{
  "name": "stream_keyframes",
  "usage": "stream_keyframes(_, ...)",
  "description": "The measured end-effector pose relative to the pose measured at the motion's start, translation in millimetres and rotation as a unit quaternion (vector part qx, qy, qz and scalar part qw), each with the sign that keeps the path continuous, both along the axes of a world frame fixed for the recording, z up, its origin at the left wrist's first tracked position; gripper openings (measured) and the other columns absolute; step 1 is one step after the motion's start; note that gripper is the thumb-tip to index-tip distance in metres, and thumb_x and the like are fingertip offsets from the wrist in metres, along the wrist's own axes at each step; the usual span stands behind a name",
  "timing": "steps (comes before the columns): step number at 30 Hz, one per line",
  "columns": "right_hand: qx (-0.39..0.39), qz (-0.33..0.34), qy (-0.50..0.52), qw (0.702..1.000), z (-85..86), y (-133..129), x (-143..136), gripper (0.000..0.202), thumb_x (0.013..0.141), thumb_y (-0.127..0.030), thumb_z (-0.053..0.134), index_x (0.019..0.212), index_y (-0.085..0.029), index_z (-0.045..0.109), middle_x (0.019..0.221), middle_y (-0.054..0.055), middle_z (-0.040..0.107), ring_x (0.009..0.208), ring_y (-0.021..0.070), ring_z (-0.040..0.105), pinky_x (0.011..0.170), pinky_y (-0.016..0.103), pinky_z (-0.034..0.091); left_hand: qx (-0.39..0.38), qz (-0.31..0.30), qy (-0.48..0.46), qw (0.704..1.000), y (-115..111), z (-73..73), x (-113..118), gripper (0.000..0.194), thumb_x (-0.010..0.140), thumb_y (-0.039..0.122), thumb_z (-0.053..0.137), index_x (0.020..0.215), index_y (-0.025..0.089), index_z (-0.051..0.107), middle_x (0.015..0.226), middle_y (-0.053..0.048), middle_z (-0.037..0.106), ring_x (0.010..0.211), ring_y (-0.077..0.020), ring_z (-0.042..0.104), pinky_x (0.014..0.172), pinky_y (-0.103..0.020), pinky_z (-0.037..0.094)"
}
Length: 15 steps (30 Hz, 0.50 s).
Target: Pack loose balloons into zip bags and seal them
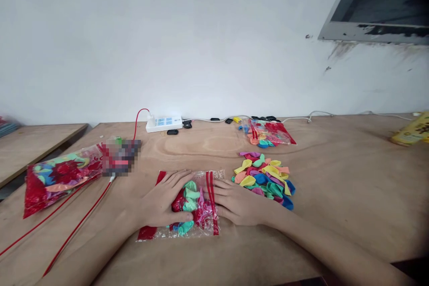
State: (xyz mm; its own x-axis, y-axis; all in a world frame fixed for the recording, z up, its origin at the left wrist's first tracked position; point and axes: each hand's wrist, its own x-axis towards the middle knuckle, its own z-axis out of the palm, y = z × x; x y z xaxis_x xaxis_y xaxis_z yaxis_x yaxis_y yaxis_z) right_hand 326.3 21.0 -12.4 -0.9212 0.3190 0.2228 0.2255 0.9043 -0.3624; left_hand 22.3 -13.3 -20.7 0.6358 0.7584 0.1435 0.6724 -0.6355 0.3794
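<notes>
A clear plastic bag with red printing (212, 205) lies flat on the table in front of me, with green, pink, blue and red balloons (191, 197) inside. My left hand (167, 201) rests on the left part of the bag, fingers stretched out and thumb apart. Over the bag's right end lies my right hand (234, 201), palm down, its fingers extended across the red stripes. Just beyond my right hand is a loose pile of colourful balloons (264, 178). Neither hand is wrapped around anything.
Another filled balloon bag (63, 172) lies at the left beside a pixelated object (121, 157) with red cables. A white power strip (164, 123) stands by the wall. At the back lies a smaller balloon bag (271, 132); a yellow package (410, 130) is at far right.
</notes>
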Motion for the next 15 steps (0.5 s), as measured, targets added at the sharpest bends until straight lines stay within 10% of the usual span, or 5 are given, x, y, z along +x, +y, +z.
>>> stream_keyframes(8, -0.055, 0.039, 0.026, 0.997, 19.4, -8.5, 8.7, 0.037, 0.103, -0.025, 0.059, 0.139, -0.030, 0.069, 0.135, 0.005, 0.074, 0.136, 0.0243, 0.059, 0.122, 0.045, 0.041, 0.016, 0.033, 0.006, 0.999, 2.7, -0.9, -4.7, 0.098, 0.093, 0.070, 0.069, 0.168, 0.024, 0.026, 0.169, -0.017, 0.038, 0.153, -0.0404, 0.040, 0.124, -0.058, 0.036)
stream_keyframes(15, 0.043, -0.201, 0.097, 0.974, 10.9, 63.8, 77.2, 0.036, 0.096, -0.017, 0.057, 0.125, -0.026, 0.077, 0.122, 0.009, 0.077, 0.117, 0.0289, 0.069, 0.104, 0.049, 0.054, 0.008, 0.069, 0.020, 0.997, 9.1, 7.2, -16.8, 0.093, 0.095, 0.072, 0.064, 0.167, 0.025, 0.030, 0.169, -0.016, 0.040, 0.153, -0.0413, 0.041, 0.124, -0.059, 0.036)
